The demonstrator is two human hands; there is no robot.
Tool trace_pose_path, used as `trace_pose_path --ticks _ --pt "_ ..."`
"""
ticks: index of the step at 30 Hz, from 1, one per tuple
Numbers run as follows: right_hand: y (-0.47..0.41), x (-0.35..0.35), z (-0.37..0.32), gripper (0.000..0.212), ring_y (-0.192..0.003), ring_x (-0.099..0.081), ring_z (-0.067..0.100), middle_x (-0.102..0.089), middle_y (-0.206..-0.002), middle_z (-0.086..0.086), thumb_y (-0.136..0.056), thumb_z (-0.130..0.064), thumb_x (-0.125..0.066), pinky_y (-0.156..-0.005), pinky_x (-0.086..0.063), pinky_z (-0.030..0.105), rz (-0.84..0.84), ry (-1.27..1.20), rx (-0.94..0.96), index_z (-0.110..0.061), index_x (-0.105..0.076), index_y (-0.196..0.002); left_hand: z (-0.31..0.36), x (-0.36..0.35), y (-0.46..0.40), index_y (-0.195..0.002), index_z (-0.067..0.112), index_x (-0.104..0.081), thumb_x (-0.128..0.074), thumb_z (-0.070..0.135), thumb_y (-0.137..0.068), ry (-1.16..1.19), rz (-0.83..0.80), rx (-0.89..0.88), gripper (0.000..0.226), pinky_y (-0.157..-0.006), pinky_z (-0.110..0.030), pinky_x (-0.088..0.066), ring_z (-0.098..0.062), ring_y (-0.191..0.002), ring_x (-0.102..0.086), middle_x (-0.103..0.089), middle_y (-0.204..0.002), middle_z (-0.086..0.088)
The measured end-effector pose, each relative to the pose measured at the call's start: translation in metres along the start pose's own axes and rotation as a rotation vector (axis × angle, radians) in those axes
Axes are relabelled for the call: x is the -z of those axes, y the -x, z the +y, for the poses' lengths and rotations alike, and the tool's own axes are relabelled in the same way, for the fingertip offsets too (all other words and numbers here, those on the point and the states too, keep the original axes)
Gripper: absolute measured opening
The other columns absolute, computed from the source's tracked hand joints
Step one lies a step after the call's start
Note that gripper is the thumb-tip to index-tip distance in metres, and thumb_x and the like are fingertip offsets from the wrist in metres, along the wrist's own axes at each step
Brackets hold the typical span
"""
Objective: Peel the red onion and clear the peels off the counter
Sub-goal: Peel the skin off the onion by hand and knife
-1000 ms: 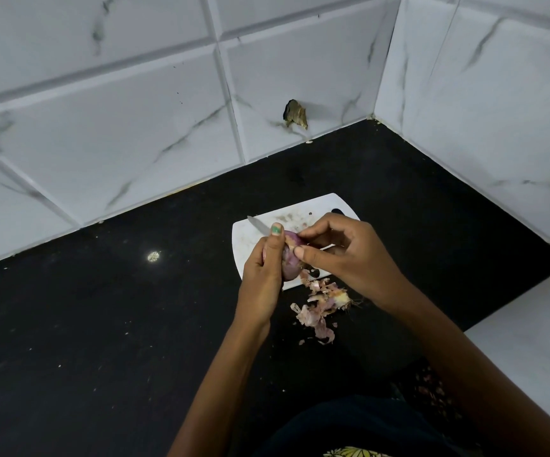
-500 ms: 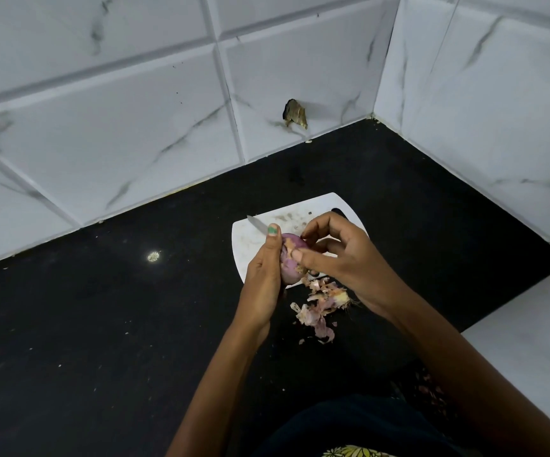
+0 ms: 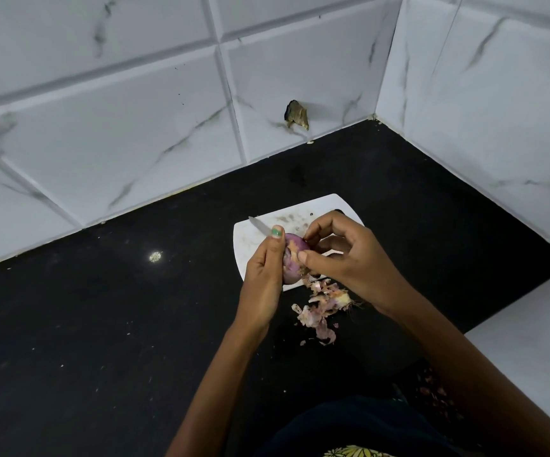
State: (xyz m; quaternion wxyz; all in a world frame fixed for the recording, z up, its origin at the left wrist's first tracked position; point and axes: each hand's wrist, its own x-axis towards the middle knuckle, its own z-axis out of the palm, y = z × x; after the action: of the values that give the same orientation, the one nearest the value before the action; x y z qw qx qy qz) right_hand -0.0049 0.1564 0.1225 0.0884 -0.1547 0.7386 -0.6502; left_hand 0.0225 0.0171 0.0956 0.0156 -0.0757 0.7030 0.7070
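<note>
Two hands meet over the near edge of a white cutting board (image 3: 253,239) in the head view, the only view we have. We note the left hand (image 3: 262,275) wrapped around a red onion (image 3: 291,258), thumb up along its side, with green polish on the thumbnail. The onion is held just above the board's near edge, its purple skin showing between both hands. The right hand (image 3: 342,258) has its fingers curled, thumb and fingertips pinching at a strip of skin on the onion's right side; we cannot tell how much skin is still attached.

We see a knife (image 3: 260,225) lying on the board, its blade tip pointing toward the board's left corner; the rest of it is hidden behind the hands.

A heap of peels (image 3: 323,308) lies on the black worktop (image 3: 102,324), just off the board's near edge and below the right hand. A few small scraps sit beside the heap.

The board sits well in from the worktop's front edge, toward the back right corner where two white marbled tile walls (image 3: 135,127) meet. A dark chipped spot (image 3: 296,115) marks the back wall just above the worktop's back edge. Pale specks dot the worktop toward its left side.
</note>
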Motion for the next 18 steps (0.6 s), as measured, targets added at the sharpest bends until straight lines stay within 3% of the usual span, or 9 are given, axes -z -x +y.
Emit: trace_pose_path --ticks 5,11,15,18 --pt "-0.002 -0.002 -0.001 0.023 -0.074 -0.067 0.015 -0.065 -0.083 0.001 -0.073 -0.008 -0.076 -0.062 -0.055 0.021 0.017 0.075 0.017 -0.008 -0.062 -0.09 0.003 -0.001 -0.001 -0.081 0.013 -0.058 -0.035 0.054 -0.085 -0.031 0.046 -0.042 0.047 -0.05 -0.006 -0.037 0.005 -0.051 -0.052 -0.058 -0.057 0.015" --pt "-0.003 -0.002 -0.003 0.021 -0.069 -0.065 0.004 -0.066 -0.077 -0.003 -0.071 -0.008 -0.077 -0.061 -0.051 0.014 0.042 0.118 0.002 -0.008 -0.065 -0.087 0.002 0.0 -0.001 -0.08 0.013 -0.059 -0.038 0.052 -0.09 -0.046 0.08 -0.028 0.045 -0.049 -0.007 -0.036 0.005 -0.048 -0.051 -0.058 -0.055 0.015" --pt "-0.001 -0.005 -0.001 0.027 -0.067 -0.066 0.004 -0.065 -0.077 -0.004 -0.07 -0.01 -0.08 -0.058 -0.05 0.014 0.049 0.147 -0.004 -0.009 -0.062 -0.09 -0.008 0.002 -0.006 -0.086 0.017 -0.066 -0.044 0.07 -0.083 -0.101 0.129 -0.018 0.058 -0.076 -0.04 -0.054 -0.02 -0.08 -0.067 -0.07 -0.08 -0.003" --pt "-0.002 -0.007 0.001 0.026 -0.065 -0.066 0.006 -0.066 -0.076 -0.002 -0.071 -0.011 -0.08 -0.058 -0.051 0.015 0.08 0.176 0.004 -0.008 -0.062 -0.09 -0.009 0.002 -0.007 -0.08 0.023 -0.066 -0.043 0.072 -0.075 -0.132 0.154 -0.01 0.055 -0.082 -0.049 -0.051 -0.021 -0.08 -0.065 -0.069 -0.078 0.0"
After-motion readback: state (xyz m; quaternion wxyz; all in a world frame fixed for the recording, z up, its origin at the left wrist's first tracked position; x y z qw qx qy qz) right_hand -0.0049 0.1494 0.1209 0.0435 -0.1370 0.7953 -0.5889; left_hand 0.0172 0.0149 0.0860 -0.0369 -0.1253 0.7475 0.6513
